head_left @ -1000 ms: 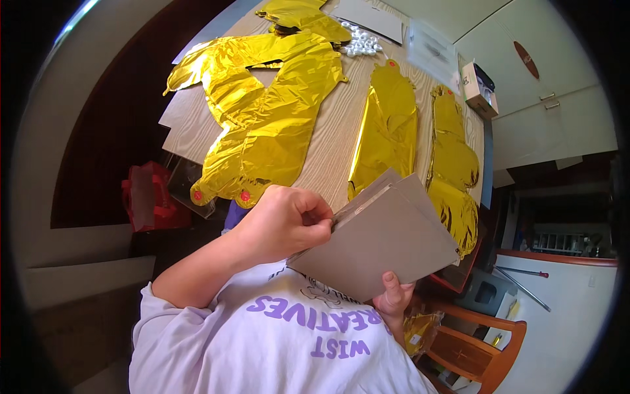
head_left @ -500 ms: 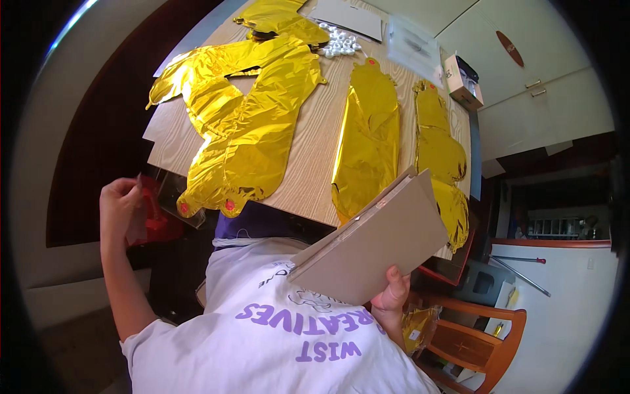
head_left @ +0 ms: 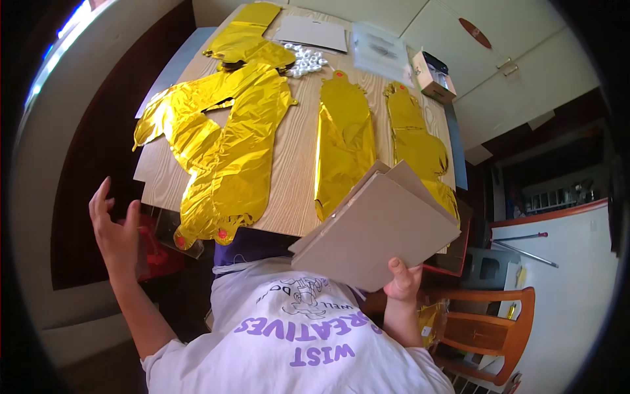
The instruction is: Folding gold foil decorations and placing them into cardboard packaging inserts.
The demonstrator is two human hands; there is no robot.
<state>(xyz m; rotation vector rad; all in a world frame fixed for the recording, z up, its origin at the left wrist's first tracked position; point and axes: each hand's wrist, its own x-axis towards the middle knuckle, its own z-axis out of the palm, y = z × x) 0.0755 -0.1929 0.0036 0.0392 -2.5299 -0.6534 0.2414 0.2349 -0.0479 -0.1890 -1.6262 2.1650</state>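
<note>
My right hand (head_left: 403, 281) grips a stack of grey-brown cardboard sheets (head_left: 387, 226) by its lower edge, thumb on top; the sheets are slightly fanned and tilted in front of my shirt. Off the table's left front corner, my left hand (head_left: 117, 236) is raised with fingers spread, holding nothing. Nearest to it on the table lies a large crumpled gold foil balloon (head_left: 230, 144), flat, with red dots at its lower end. A narrow, folded gold foil balloon (head_left: 346, 138) lies beyond the cardboard. To its right is another gold foil balloon (head_left: 420, 141), partly hidden by the sheets.
On the wood-grain table (head_left: 295, 164), more gold foil (head_left: 246, 39) lies at the far left beside white ribbon rolls (head_left: 306, 60). Behind are a grey board (head_left: 312, 34), a clear plastic packet (head_left: 380, 52) and a small box (head_left: 433, 79). A wooden chair (head_left: 482, 328) stands at my right.
My left hand has opened from a pinch and let go of a small thin piece. The cardboard sheets have fanned apart a little in my right hand. The view has shifted slightly.
</note>
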